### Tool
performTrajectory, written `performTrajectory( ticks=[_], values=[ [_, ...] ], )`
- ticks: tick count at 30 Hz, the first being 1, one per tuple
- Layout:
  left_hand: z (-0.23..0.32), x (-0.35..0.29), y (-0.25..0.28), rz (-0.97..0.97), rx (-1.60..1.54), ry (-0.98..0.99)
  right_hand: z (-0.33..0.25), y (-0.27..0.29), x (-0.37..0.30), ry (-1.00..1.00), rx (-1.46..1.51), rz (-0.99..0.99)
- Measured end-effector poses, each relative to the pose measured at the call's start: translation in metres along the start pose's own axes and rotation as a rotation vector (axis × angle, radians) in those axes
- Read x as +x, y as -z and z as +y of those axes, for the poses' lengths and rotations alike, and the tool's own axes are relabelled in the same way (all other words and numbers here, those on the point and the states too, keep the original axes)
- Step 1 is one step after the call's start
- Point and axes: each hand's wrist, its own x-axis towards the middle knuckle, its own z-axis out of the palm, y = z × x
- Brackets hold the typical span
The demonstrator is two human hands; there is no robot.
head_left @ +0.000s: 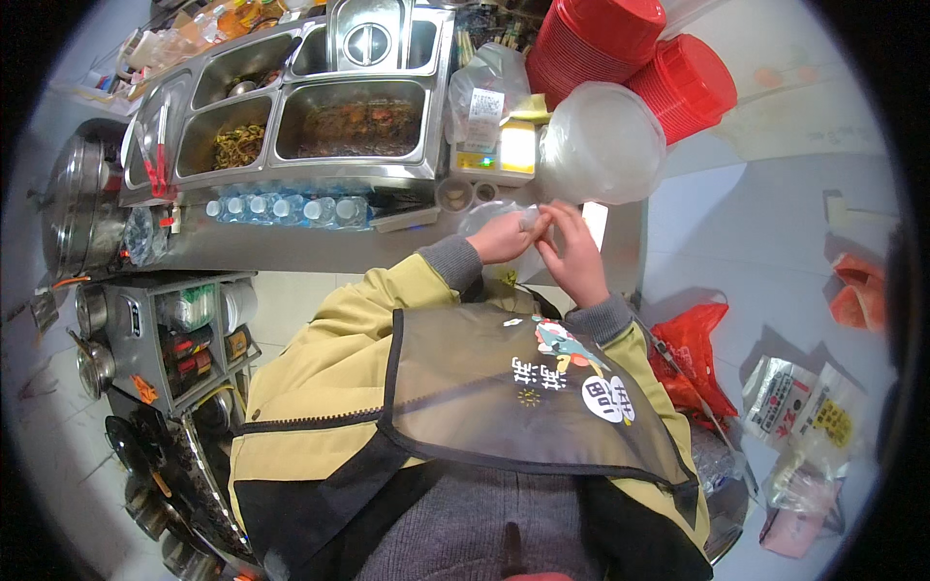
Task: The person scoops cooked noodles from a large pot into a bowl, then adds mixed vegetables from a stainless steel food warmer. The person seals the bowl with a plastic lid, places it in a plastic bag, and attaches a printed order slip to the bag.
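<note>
Over the counter's front edge my two hands meet, fingers pinched together. My left hand [506,238] is closed on a piece of thin clear plastic [530,219] that looks like the top of a bag. Fingertips of my right hand [575,258] press against the same plastic from the other side. More clear plastic [479,220] spreads behind and below my hands, with a bit of green [508,277] showing under them; its full shape is hidden. Just beyond stand two small cups [454,195] and a stack of translucent round lids or bowls [603,143].
Metal food pans [351,160] fill the counter's far left, with red-handled tongs [159,160] beside them. Several water bottles [289,208] line the front. A white and yellow box [494,160] and stacked red bowls [591,48] stand behind. A red bag [690,358] hangs at right.
</note>
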Motion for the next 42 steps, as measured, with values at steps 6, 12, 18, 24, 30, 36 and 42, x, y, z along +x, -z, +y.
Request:
performTrajectory(
  ticks=[6, 12, 18, 24, 30, 36, 42],
  values=[
    [0.009, -0.003, -0.010, 0.041, -0.033, 0.080, 0.032, -0.016, -0.006, -0.136, -0.020, -0.028],
    [0.001, -0.010, -0.013, 0.145, -0.429, 0.226, 0.034, -0.008, -0.004, -0.010, -0.010, -0.046],
    [-0.001, -0.016, 0.006, 0.104, 0.048, 0.102, 0.037, 0.000, -0.016, 0.222, 0.053, -0.257],
    [0.023, -0.019, 0.001, -0.245, 0.489, -0.182, 0.076, -0.028, 0.006, 0.257, 0.086, -0.230],
    [0.029, -0.011, -0.001, 0.104, 0.601, -0.123, 0.094, -0.044, 0.002, 0.015, 0.253, -0.377],
    [0.012, -0.017, -0.006, 0.321, 0.890, -0.474, 0.107, -0.046, -0.003, -0.310, 0.878, -0.324],
    [0.007, -0.034, -0.007, 0.380, 1.150, -0.613, 0.101, -0.043, 0.009, -0.168, 0.670, -0.279]
  ],
)
